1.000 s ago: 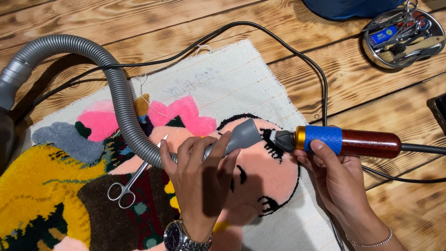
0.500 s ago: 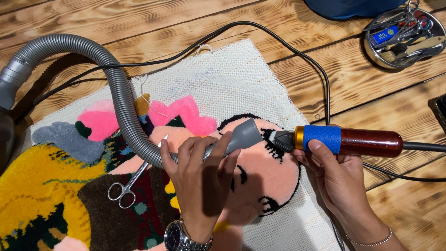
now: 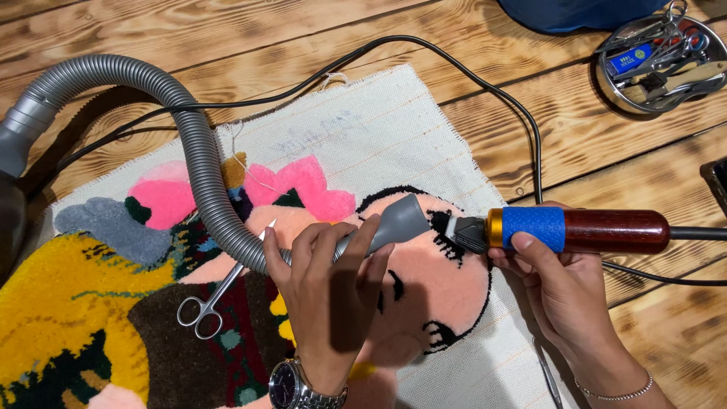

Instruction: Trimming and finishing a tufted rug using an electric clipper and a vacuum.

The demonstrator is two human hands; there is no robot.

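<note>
Grey vacuum nozzle (image 3: 397, 223) and blue-collared trimmer (image 3: 564, 229) meet tip to tip over the tufted rug's (image 3: 424, 295) pink face, both lying left-to-right. The left hand (image 3: 329, 291) has its grip clamped on the nozzle, the right hand (image 3: 560, 284) on the trimmer.

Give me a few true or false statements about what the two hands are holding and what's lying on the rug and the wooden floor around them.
1. The left hand holds the grey vacuum nozzle over the rug. True.
2. The right hand holds a pair of scissors. False: it grips a trimmer with a blue and dark red-brown handle.
3. The scissors lie on the rug beside the grey hose. True.
4. The metal tray sits on the rug. False: it sits on the wooden floor, at the upper right.
5. The left wrist is bare. False: it wears a watch.
</note>
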